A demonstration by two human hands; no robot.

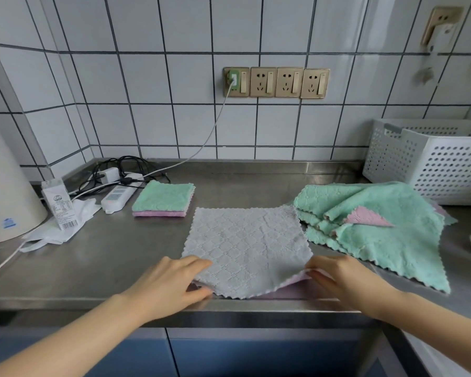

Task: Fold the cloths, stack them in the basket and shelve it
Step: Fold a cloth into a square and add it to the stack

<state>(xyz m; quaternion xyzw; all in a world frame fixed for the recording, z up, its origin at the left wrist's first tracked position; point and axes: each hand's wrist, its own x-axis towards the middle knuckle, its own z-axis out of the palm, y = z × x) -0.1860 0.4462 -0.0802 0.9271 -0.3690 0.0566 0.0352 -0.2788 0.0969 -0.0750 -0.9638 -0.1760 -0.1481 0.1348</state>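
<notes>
Cloths are the job, and a grey cloth [246, 240] lies spread flat between the two hands on the steel counter [98, 257], its scalloped near edge at the counter's front lip. Far out to the left of the left hand stand a white kettle [6, 186], a carton [59, 204] and a power strip [117, 198]. Beyond that hand sits a folded stack [163, 198], mint over pink, squared up and set aside, likely finished. The left hand [172, 281] pinches the grey cloth's near-left corner, thumb seemingly tucked beneath, though the underside is hard to see. The right hand [337, 276] pinches the near-right corner, lifting it enough to show a pink reverse. Both corners are held so the near edge can be carried away over the far edge for a first fold. Beyond the right hand lies a rumpled mint pile [378, 227], plush with a pink flap showing, waiting its turn. Behind that stands the white perforated basket [433, 164], with no cloth visible inside.
</notes>
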